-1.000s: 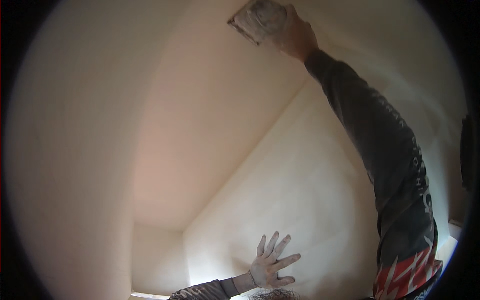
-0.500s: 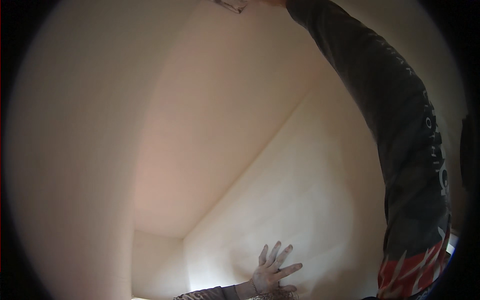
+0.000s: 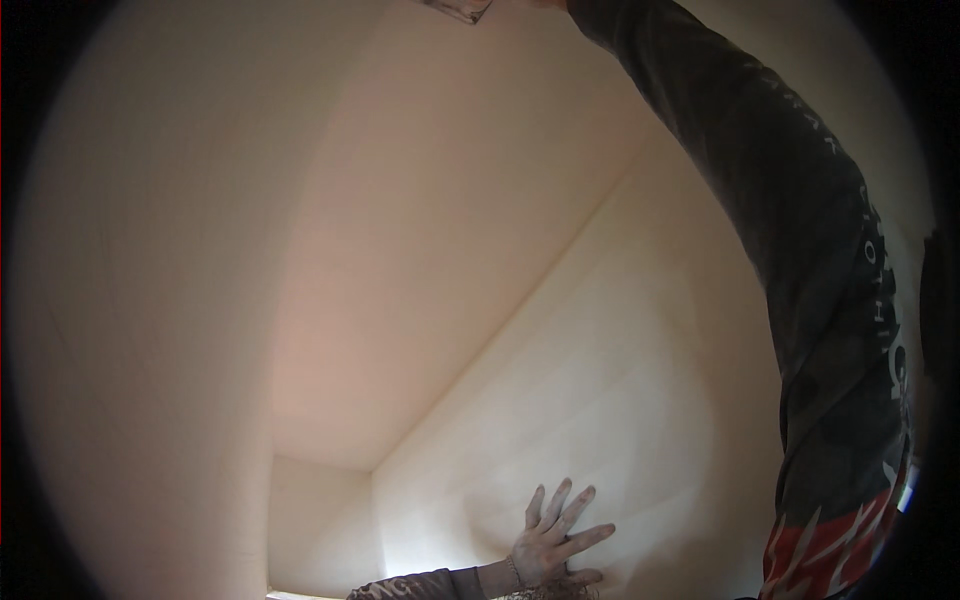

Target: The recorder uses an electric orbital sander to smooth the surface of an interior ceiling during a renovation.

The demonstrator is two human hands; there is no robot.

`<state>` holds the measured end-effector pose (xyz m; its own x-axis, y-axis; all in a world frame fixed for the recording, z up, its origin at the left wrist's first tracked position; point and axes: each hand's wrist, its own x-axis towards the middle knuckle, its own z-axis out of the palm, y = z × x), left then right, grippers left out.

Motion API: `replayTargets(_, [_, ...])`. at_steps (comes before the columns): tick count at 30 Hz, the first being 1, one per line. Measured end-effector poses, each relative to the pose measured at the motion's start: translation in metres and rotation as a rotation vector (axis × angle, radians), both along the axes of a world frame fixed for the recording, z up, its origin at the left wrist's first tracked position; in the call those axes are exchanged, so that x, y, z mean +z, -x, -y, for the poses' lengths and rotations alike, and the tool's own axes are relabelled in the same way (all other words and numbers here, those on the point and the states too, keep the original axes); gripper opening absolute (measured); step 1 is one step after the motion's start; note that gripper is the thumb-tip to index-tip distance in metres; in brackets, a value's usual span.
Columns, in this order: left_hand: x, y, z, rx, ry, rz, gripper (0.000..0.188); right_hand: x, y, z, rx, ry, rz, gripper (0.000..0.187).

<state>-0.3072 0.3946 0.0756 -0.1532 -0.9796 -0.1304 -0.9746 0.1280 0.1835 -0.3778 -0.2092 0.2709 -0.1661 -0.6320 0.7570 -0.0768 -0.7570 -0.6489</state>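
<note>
Left hand [image 3: 545, 548]: bare, fingers spread, apparently braced on the smooth off-white wall [image 3: 600, 400]. Right hand [image 3: 545, 3]: cut off by the upper edge; I cannot tell its grip. Beside it, the flat, pale, dark-edged tool [image 3: 468, 9] is mostly out of frame, near the pinkish-beige ceiling [image 3: 400, 250]; contact and material unclear. Step, I judge: overhead surface work. Next move calls for steady reach.

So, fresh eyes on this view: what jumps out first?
Probably the long dark sleeve, patterned red and white low down, arching up the picture's right side to the top edge. There the right hand is mostly cut off, with a corner of a tool beside it. Next, the left hand, fingers spread, at bottom centre before the pale wall; contact is hard to tell.
</note>
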Motion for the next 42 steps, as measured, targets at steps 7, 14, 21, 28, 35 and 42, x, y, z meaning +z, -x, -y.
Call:
replayTargets(7, [0.002,0.002,-0.001,0.001,0.009,0.012,0.078,0.004,-0.008,-0.043,0.164,-0.086,-0.054,0.100])
replayTargets(14, [0.001,0.002,0.000,-0.010,0.041,0.004,0.076,0.010,-0.015,-0.073,0.148,-0.137,-0.078,0.087])
replayTargets(21, [0.003,0.004,0.000,-0.016,0.053,0.009,0.075,0.012,-0.024,-0.103,0.234,-0.216,-0.051,0.077])
replayTargets(28, [0.006,0.005,-0.001,-0.003,0.050,0.008,0.075,0.013,-0.049,-0.127,0.183,-0.237,-0.020,0.075])
replayTargets(35, [0.007,0.008,-0.004,-0.009,0.054,0.012,0.075,0.014,-0.052,-0.157,0.300,-0.239,-0.058,0.066])
replayTargets(42, [0.007,0.008,-0.005,-0.016,0.078,0.007,0.075,0.019,-0.035,-0.134,0.235,-0.265,-0.012,0.066])
